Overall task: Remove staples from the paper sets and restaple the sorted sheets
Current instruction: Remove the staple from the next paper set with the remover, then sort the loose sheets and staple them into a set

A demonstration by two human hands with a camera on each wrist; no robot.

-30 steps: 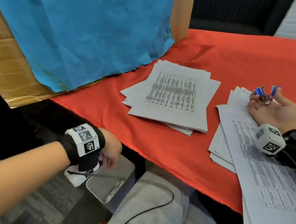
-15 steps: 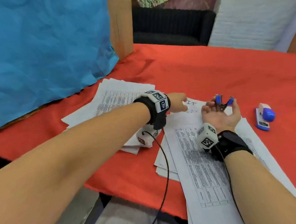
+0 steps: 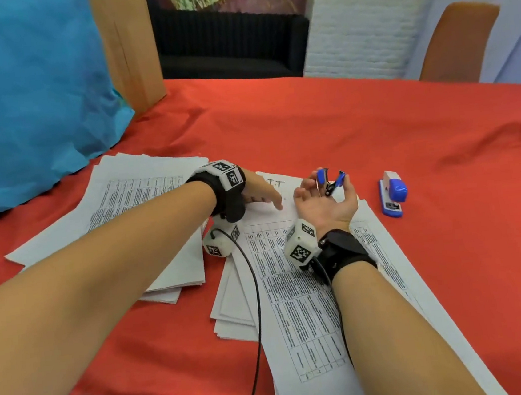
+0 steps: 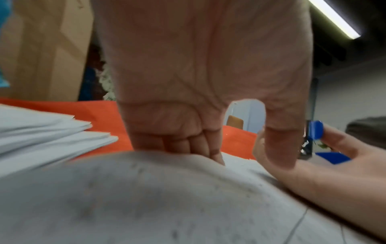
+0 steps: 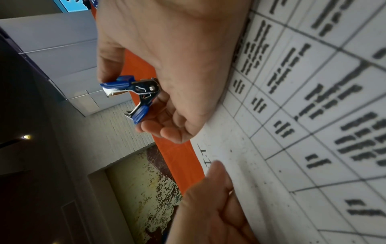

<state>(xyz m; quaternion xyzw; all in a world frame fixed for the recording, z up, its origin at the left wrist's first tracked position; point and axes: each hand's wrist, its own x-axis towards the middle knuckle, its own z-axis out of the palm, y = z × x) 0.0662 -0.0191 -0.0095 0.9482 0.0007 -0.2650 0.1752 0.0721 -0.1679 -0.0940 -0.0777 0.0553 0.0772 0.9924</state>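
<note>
A paper set (image 3: pixel 298 293) printed with tables lies on the red tablecloth in front of me. My left hand (image 3: pixel 267 196) rests on its top edge, fingers (image 4: pixel 188 145) pressing down on the sheet (image 4: pixel 167 198). Just to the right, my right hand (image 3: pixel 325 187) lies palm up on the same set. It pinches a blue staple remover (image 3: pixel 330 179) between thumb and fingers, jaws apart and pointing up; the right wrist view shows the remover (image 5: pixel 133 95) clear of the paper (image 5: pixel 313 115). A blue and white stapler (image 3: pixel 393 193) lies right of the set.
A second, fanned pile of printed sheets (image 3: pixel 138 207) lies to the left under my left forearm. A cardboard box draped in blue paper (image 3: pixel 23 93) stands at the back left. An orange chair (image 3: pixel 455 45) stands beyond the table's far right edge. Bare red cloth (image 3: pixel 374 127) stretches behind.
My left hand has come up from below the table's left edge and settled on the top of the paper set beside my right hand. The right hand still holds the remover.
</note>
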